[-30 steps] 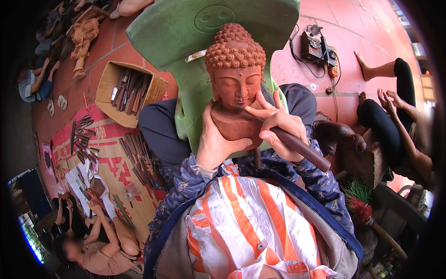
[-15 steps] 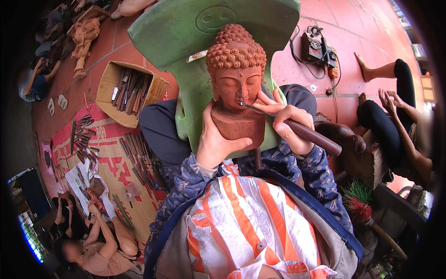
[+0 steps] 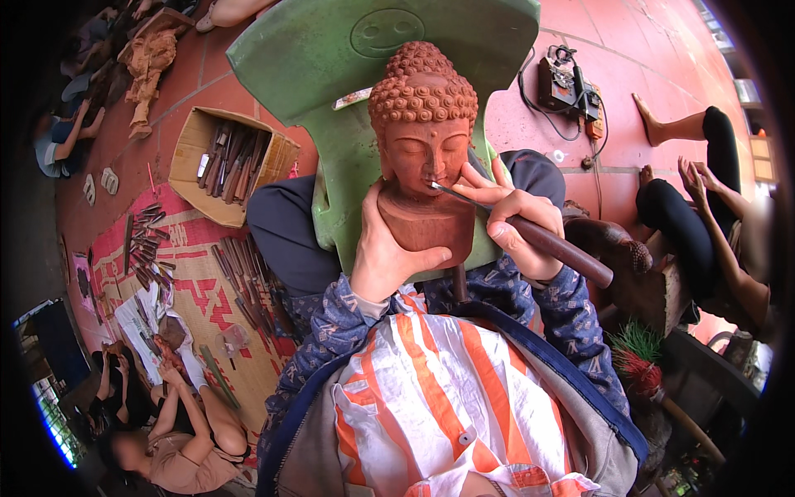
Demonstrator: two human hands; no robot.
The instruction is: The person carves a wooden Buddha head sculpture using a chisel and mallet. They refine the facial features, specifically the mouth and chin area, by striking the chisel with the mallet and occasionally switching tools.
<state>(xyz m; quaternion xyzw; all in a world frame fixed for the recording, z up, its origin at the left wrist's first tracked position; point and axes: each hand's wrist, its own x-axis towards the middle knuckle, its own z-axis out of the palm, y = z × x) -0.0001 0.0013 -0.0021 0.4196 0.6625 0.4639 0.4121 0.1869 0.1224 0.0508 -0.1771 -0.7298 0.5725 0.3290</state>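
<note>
A reddish-brown wooden Buddha head (image 3: 424,124), with curled hair and lowered eyelids, stands upright in front of me on a green plastic chair (image 3: 335,166). My left hand (image 3: 387,248) is closed around the left side of its neck and base, thumb across the front. In my right hand (image 3: 522,219) is a carving chisel (image 3: 563,250) with a dark wooden handle. Its thin metal blade reaches left to the mouth of the carving, the tip at the lips. The right fingertips rest by the carving's cheek and steady the blade.
At left, a cardboard box (image 3: 186,195) holds several chisels, and more chisels (image 3: 248,277) lie on a red and tan mat (image 3: 207,315). Far right are a corded electrical box (image 3: 559,83) and a seated person (image 3: 704,199). Another person (image 3: 186,455) works at lower left.
The chisel's tip and handle end have shifted very slightly to the right. Both hands keep their holds on the Buddha head and the chisel.
</note>
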